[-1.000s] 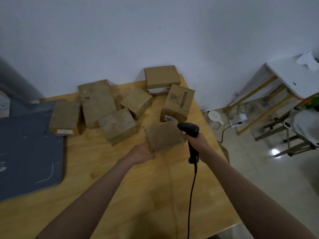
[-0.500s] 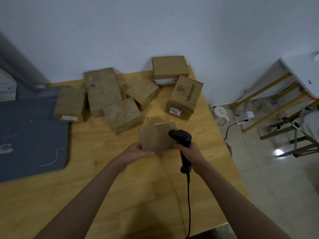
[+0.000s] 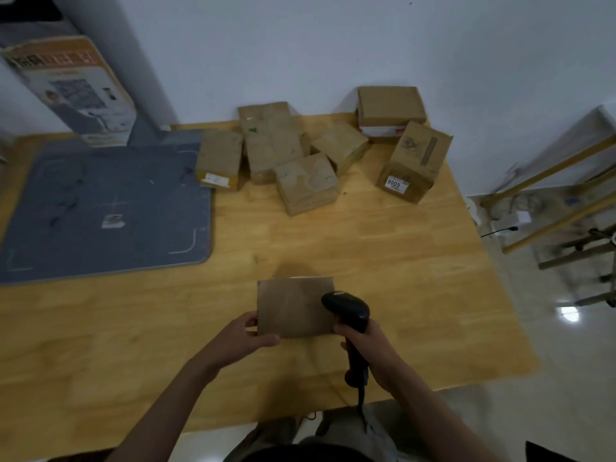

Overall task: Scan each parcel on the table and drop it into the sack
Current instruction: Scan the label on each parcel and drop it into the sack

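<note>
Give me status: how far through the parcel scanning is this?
Done: cannot tell; no sack or bagged parcel is in view. In hand: the left hand holds one parcel while the right hand grips the scanner against its right edge. Left: six parcels at the table's far edge, including the box labelled 8009.

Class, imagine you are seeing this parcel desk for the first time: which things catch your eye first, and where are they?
At the near middle, the left hand holds a flat brown cardboard parcel while the right hand grips a black handheld barcode scanner beside it. A cluster of brown cardboard boxes crowds the far edge of the wooden table, and a grey mat lies at left.
</note>
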{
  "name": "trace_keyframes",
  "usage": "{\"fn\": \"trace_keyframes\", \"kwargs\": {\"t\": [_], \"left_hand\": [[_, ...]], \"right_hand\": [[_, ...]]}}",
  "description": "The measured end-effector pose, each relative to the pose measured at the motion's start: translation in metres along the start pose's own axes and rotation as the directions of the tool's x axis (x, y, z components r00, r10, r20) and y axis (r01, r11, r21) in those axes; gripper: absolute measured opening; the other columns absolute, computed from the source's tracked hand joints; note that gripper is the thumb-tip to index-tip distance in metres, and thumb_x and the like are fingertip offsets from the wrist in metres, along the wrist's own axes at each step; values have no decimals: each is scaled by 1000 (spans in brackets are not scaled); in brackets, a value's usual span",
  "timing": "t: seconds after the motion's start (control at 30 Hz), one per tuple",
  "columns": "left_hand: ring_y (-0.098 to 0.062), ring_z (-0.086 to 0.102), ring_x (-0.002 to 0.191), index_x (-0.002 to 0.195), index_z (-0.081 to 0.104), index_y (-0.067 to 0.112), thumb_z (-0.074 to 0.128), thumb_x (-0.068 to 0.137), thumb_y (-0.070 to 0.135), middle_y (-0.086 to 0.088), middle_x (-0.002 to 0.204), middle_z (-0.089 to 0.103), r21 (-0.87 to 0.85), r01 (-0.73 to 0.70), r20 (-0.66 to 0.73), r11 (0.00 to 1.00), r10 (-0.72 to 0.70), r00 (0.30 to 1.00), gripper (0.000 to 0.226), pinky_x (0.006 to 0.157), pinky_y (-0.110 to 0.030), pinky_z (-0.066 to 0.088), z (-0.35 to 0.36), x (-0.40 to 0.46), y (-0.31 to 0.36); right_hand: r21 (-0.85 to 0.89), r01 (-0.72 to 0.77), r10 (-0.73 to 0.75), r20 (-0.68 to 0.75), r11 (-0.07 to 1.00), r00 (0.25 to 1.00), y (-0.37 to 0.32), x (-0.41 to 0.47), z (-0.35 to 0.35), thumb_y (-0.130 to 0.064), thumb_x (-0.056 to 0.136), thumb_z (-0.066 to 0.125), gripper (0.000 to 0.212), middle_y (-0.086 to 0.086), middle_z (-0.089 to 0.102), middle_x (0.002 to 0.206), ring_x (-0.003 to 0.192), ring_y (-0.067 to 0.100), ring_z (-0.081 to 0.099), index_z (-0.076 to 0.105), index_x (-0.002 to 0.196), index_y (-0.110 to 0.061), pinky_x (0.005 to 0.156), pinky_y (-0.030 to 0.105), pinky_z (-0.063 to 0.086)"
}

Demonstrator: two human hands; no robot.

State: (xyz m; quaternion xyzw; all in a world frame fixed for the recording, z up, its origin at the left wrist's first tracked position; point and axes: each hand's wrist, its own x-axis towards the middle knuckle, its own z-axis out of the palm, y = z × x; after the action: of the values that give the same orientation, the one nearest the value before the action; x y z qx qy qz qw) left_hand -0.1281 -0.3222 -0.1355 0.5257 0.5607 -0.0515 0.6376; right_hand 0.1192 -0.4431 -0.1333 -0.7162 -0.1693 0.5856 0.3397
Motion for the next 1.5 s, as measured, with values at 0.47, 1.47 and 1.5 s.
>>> {"fn": "trace_keyframes", "kwargs": {"t": [0.47, 1.47, 1.5], "left_hand": [[-24, 53, 118, 155, 26, 19, 74, 83, 48, -5, 143, 47, -59, 35, -86, 998, -40, 996, 91, 89, -37, 50, -29, 32, 9], [-27, 29, 137, 147, 41, 24, 84, 69, 34, 1, 153, 29, 595, -289, -236, 750, 506, 830, 89, 105, -46, 40, -13, 19, 10], [-29, 32, 136, 145, 44, 24, 83, 68, 38, 1, 148, 37, 649, -296, -211, 700, 540, 815, 87, 104, -48, 40, -12, 21, 12]], "right_hand": [[28, 22, -19, -127, 999, 992, -45, 41, 25, -17, 93, 69, 14, 14, 64, 100, 93, 29, 62, 67, 104, -9, 93, 53, 53], [160, 61, -40, -137, 985, 990, -32, 12, 35, -8, 94, 67, 17, 13, 72, 112, 105, 25, 70, 65, 111, -7, 83, 37, 58], [128, 70, -54, -128, 989, 990, -33, 10, 34, -8, 94, 67, 18, 13, 72, 111, 105, 25, 70, 66, 112, -8, 81, 36, 58]]}}
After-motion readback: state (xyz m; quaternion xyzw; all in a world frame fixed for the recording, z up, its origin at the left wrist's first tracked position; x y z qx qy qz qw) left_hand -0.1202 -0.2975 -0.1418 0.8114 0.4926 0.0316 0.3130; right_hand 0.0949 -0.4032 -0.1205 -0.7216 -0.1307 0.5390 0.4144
